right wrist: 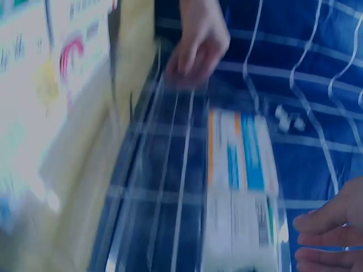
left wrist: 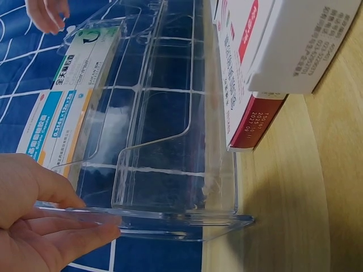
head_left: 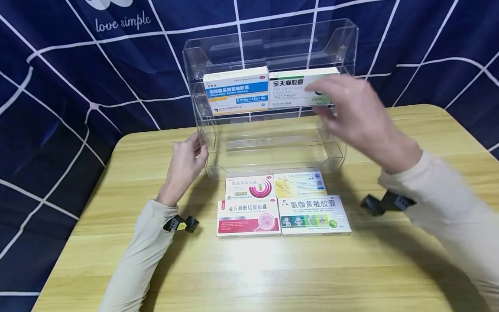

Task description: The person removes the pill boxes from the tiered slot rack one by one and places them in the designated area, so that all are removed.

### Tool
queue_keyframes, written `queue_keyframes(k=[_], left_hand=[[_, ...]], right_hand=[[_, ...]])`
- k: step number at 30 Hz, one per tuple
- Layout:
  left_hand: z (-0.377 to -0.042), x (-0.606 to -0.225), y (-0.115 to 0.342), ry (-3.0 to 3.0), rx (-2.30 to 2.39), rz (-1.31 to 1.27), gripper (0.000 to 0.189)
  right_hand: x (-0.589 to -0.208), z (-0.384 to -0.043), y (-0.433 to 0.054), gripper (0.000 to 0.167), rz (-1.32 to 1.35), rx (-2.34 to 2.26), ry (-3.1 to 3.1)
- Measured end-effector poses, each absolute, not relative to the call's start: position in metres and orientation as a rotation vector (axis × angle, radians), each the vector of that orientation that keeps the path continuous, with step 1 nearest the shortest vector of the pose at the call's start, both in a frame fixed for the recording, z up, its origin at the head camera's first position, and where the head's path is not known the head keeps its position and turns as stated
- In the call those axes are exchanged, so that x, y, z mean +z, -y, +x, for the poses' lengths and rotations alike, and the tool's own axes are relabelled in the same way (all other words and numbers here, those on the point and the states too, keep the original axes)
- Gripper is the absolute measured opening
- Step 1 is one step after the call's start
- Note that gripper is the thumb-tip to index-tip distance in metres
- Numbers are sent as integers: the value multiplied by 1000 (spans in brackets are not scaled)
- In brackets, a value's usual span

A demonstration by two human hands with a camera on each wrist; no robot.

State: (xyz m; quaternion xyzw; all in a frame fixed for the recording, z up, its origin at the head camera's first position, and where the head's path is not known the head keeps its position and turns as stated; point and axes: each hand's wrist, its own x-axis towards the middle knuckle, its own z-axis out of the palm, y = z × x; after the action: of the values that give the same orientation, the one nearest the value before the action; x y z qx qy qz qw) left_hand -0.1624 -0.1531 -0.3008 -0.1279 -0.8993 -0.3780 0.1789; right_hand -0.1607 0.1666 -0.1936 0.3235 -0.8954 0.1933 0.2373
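Observation:
A clear plastic two-tier rack (head_left: 273,152) stands upright on the table. My left hand (head_left: 184,164) grips its left side panel, fingers and thumb on either side of the edge in the left wrist view. In the upper tier, a blue-and-white capsule box (head_left: 238,96) sits beside a white-and-green capsule box (head_left: 290,91), their fronts facing me. My right hand (head_left: 356,108), blurred, hovers at the right end of the white-and-green box and covers part of it in the head view. Its fingers are loosely bent and hold nothing; the right wrist view has the fingers apart from the box.
Several medicine boxes lie in two rows before the rack: a red-and-white box (head_left: 248,217), a white-and-green striped box (head_left: 315,216), a pink-ringed box (head_left: 249,187) and a yellow-and-white box (head_left: 299,184). A dark blue checked cloth (head_left: 128,65) hangs behind the wooden table (head_left: 187,277).

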Motion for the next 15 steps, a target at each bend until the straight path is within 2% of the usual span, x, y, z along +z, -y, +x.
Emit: queue_keyframes(k=[7,15], left_hand=[[-163,-302,153,2547,-1060,-374,20],[-162,-302,155,2542,-1044,-378,19]], right_hand=[[-167,-198,-193,34,827,415,2421],[-163,-214,-200,39,764,332,2666]])
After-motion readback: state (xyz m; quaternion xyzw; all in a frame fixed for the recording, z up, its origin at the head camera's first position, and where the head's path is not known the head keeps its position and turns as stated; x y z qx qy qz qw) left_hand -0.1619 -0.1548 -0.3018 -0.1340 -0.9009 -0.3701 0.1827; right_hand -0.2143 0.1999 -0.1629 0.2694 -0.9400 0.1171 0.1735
